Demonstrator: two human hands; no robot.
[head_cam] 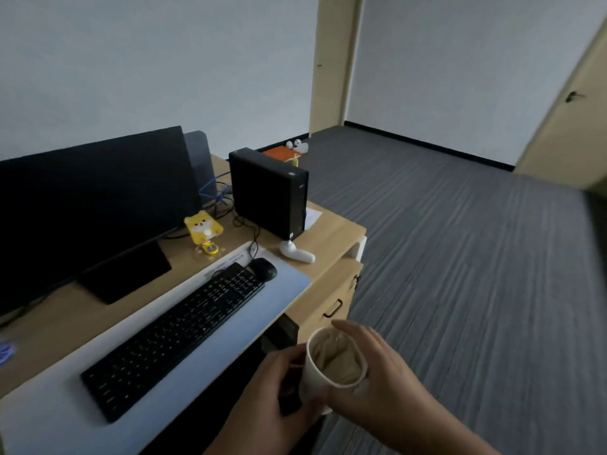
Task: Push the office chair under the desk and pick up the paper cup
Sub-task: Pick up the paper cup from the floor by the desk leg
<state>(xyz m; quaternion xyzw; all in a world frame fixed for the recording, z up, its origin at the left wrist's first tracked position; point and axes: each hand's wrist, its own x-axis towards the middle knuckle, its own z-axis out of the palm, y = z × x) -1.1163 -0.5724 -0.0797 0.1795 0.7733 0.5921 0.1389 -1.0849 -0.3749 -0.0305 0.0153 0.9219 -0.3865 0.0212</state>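
A pale paper cup (320,372) is held in the air in front of the desk's (331,234) right end, its open mouth tilted toward me. My left hand (276,399) wraps the cup's side from the left. My right hand (377,379) curls over the cup's rim and right side. Both hands touch the cup. A dark shape (243,372) sits below the desk edge behind my hands; I cannot tell whether it is the office chair.
On the desk stand a black monitor (95,205), a black keyboard (174,336) and mouse (264,269) on a pale mat, a black computer tower (269,192), a yellow toy (203,229) and a white gadget (295,252). A drawer unit (331,300) stands under the desk's right end. Grey striped carpet (460,274) stretches right.
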